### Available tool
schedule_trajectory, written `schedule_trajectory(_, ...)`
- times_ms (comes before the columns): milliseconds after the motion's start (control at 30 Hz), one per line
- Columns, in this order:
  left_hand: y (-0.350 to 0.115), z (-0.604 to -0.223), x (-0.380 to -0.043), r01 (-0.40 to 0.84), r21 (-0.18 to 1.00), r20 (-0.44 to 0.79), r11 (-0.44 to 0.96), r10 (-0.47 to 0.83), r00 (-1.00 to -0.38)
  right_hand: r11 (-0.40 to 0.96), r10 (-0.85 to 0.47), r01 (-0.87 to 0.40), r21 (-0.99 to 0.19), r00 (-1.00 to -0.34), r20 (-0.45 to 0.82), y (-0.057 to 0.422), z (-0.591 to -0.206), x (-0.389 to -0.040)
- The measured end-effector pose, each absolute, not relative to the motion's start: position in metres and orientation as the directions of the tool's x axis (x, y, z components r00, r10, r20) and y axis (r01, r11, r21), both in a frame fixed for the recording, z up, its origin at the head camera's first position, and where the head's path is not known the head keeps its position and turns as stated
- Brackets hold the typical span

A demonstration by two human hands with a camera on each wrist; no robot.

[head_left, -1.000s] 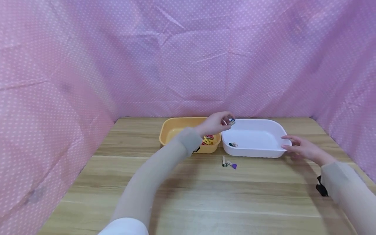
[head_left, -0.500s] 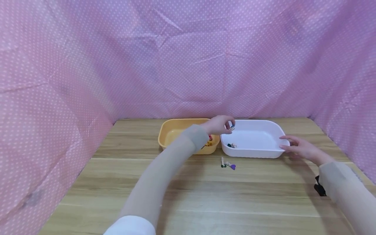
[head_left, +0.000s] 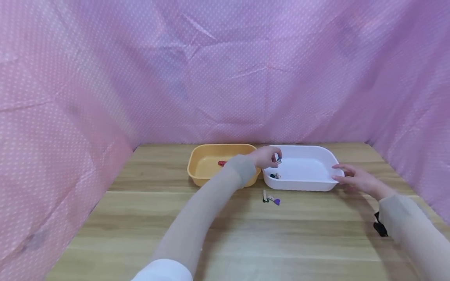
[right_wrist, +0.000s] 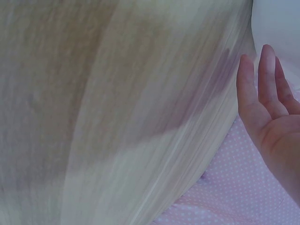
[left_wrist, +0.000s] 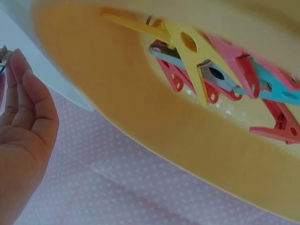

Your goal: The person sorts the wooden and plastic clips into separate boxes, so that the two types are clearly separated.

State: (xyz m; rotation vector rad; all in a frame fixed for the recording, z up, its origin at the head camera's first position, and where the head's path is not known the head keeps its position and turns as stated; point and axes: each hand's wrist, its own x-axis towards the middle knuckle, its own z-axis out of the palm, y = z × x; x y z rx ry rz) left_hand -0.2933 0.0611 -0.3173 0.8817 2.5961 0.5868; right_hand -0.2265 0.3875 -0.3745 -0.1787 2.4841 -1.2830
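Observation:
Over the left end of the white bin (head_left: 300, 185), my left hand (head_left: 265, 157) pinches a small wooden clothespin (head_left: 279, 160) with a blue decoration. In the left wrist view the clothespin is only partly visible at the left edge. My right hand (head_left: 362, 180) touches the bin's right rim with its fingers nearly straight. Inside the bin, at the front left, lie small wooden clothespins (head_left: 275, 176), one with a dark green decoration. In front of it on the table are a wooden clothespin with dark green trim (head_left: 265, 196) and another with a purple heart (head_left: 277, 201).
A yellow bin (head_left: 200, 181) stands against the white one's left side, partly behind my left forearm. It holds several plastic clothespins, among them a yellow clothespin (left_wrist: 190, 44) and a red clothespin (left_wrist: 281, 123). Pink dotted cloth (head_left: 225, 78) borders the wooden table (head_left: 281, 238).
My left hand has lowered slightly toward the white bin, still pinching the blue-decorated clothespin. The head view has shifted a little. The right hand stays at the bin's rim.

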Motion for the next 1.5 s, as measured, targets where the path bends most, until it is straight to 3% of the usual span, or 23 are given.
schedule_trajectory(367, 0.056, -0.322, -0.295, 0.489, 0.504, -0.164, 0.712, 0.635, -0.755, 0.588, -0.269, 0.040, -0.808, -0.932, -0.242, 0.386, -0.374, -0.227)
schedule_trajectory(667, 0.051, -0.320, -0.285, 0.461, 0.495, -0.133, 0.736, 0.588, -0.798, 0.583, -0.275, 0.047, -0.811, -0.928, -0.251, 0.387, -0.375, -0.228)
schedule_trajectory(1500, 0.034, -0.322, -0.256, 0.483, 0.620, -0.024, 0.618, 0.631, -0.776, 0.595, -0.265, 0.039, -0.803, -0.933, -0.242, 0.389, -0.375, -0.228)
